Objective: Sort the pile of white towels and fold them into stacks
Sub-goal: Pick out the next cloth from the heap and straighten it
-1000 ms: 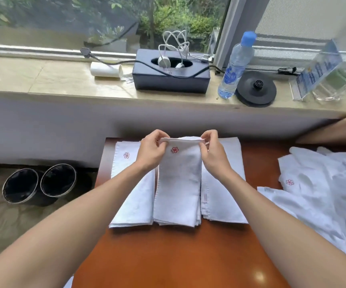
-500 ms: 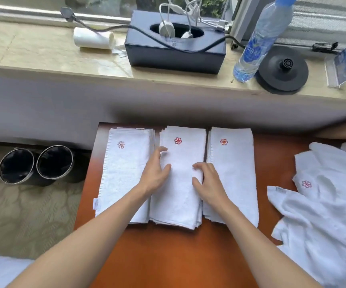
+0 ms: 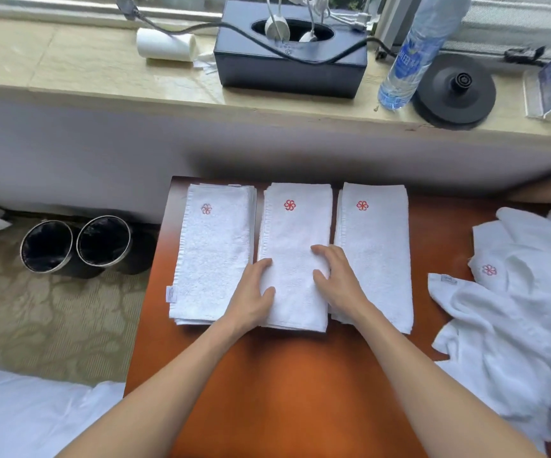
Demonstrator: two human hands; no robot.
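One middle towel stack (image 3: 295,226), left hand (image 3: 251,294), right hand (image 3: 338,280) atop, fingers (image 3: 322,252) relaxed, apparently pressing

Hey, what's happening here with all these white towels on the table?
A person is folding white towels at a wooden table. Three folded stacks lie side by side on it: the left stack, the middle stack and the right stack. Both hands rest on the middle stack, the left hand at its left edge and the right hand near its right edge, apparently smoothing or squaring it. An unfolded pile of towels lies on the table's right side.
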